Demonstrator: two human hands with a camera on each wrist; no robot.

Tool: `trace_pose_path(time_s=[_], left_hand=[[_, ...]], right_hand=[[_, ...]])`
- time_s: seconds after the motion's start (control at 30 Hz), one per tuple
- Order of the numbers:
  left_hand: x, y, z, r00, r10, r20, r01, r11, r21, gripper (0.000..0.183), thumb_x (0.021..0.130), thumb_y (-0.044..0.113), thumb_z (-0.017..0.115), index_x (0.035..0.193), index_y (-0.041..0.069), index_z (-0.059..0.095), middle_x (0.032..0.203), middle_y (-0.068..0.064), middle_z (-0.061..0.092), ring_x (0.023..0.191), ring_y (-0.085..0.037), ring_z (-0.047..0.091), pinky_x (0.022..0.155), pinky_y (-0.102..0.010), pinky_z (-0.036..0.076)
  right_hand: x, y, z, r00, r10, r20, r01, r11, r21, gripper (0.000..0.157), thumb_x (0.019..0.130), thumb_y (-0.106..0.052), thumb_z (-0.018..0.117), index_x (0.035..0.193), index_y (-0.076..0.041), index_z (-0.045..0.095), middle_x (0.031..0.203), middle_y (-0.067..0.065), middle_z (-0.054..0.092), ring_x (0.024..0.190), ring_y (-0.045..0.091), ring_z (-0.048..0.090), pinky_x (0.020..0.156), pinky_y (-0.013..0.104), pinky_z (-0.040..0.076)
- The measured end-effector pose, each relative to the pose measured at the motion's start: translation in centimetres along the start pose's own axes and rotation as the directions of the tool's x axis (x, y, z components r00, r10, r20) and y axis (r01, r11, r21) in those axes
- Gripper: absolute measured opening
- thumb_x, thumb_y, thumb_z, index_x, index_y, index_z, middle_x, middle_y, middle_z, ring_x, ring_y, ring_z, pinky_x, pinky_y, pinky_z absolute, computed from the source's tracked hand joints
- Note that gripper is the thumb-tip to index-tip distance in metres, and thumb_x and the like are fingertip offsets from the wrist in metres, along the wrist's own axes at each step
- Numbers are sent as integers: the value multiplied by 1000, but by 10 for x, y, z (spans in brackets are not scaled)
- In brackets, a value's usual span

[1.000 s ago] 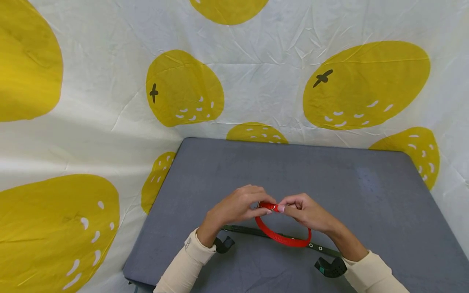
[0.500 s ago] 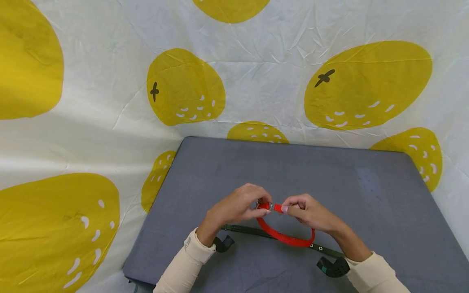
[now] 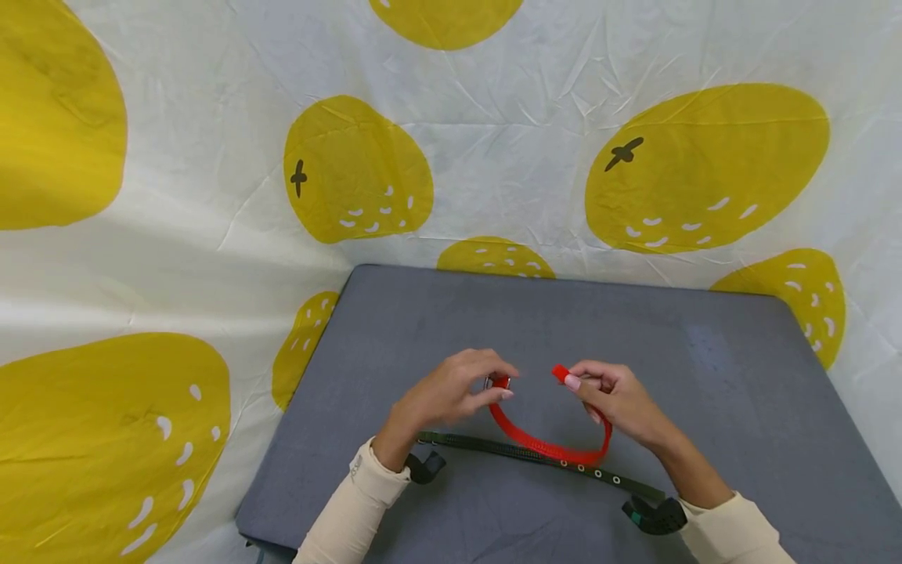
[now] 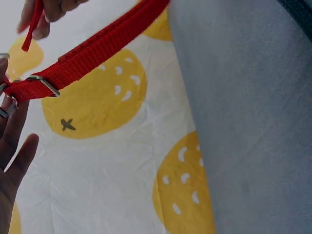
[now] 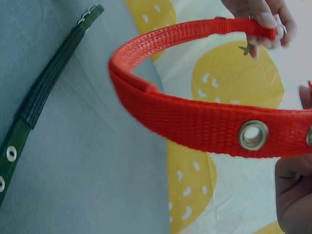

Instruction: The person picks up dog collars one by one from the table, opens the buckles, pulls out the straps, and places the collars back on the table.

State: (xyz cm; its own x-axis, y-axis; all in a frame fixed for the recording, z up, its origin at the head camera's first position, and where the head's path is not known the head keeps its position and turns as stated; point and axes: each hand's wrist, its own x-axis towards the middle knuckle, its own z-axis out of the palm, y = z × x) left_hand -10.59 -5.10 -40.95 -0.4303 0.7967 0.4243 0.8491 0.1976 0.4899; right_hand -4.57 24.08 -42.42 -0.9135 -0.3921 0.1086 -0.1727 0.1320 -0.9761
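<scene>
A red collar of padded webbing with metal eyelets hangs in an unfastened loop between my hands, above the table. My left hand holds its buckle end; metal rings and a slide show there in the left wrist view. With thumb and fingers my right hand pinches the strap near the free tip, which sticks out past the thumb. In the right wrist view an eyelet faces the camera. Below the loop, a dark green collar with eyelets lies flat on the table.
The grey table is padded or cloth-covered. A white curtain printed with yellow fruit hangs behind it and on the left. Black wrist cameras sit below both wrists.
The strap's tip has come out of the buckle end. My right hand has moved right and slightly up with it, widening the gap between the ends. The green collar stays put.
</scene>
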Motion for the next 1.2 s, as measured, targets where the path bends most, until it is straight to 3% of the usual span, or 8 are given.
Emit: trace_pose_path(time_s=[0.13,0.23,0.43,0.63,0.8,0.97,1.03,1.2], left_hand=[[-3,-3,-4,999,-30,-34,30,1000,2,23,87,19,80,106,13,69,95,6,69,90,-4,62,87,-21,50],[-5,-6,-4,996,-66,-56,65,997,-30,20,87,17,80,101,13,67,93,6,68,88,-3,61,84,-19,50],[-12,-15,-5,992,-87,-93,79,994,-77,18,88,11,78,104,11,70,94,3,69,87,-5,62,78,-19,54],[-22,-28,-7,981,-134,-137,125,989,-74,23,87,9,78,109,9,74,99,1,71,90,-6,64,81,-20,54],[-33,-40,-8,958,-236,-160,226,971,-80,22,88,12,78,110,12,73,102,4,70,94,-7,63,87,-27,55],[-44,-58,-6,931,-310,-194,293,950,-110,26,86,7,79,111,12,73,105,2,71,96,-10,65,88,-35,56],[-48,-66,-3,919,-338,-201,320,940,-118,26,86,8,79,111,12,73,105,2,71,97,-11,65,89,-36,56],[-59,-85,3,885,-422,-198,395,904,-163,23,89,13,76,112,14,72,108,-2,72,100,-15,65,92,-38,54]], right_hand=[[-5,6,-7,992,-86,-92,90,995,34,15,96,8,58,103,-2,66,59,6,51,49,19,44,41,33,30],[-8,9,-13,978,-131,-163,133,991,1,15,91,13,62,99,0,66,60,4,55,50,18,47,41,34,31],[-14,18,-24,943,-153,-295,116,983,-139,16,86,13,68,93,0,65,58,5,58,44,15,42,39,31,31],[-20,29,-34,914,-201,-353,120,964,-237,18,85,14,69,92,-2,65,66,7,67,42,14,46,40,28,39],[-24,30,-37,874,-244,-421,55,909,-413,20,79,13,75,85,-5,69,63,7,62,42,7,47,40,23,37],[-28,46,-44,833,-272,-482,-15,859,-512,18,78,6,81,91,-4,75,79,-4,58,43,2,42,42,18,34],[-30,61,-50,829,-251,-500,-51,856,-514,19,79,1,82,96,-7,77,84,-9,60,44,3,43,43,17,35],[-33,73,-57,841,-191,-506,-120,847,-518,20,83,-6,81,102,-6,77,88,-16,61,45,3,50,43,18,39]])
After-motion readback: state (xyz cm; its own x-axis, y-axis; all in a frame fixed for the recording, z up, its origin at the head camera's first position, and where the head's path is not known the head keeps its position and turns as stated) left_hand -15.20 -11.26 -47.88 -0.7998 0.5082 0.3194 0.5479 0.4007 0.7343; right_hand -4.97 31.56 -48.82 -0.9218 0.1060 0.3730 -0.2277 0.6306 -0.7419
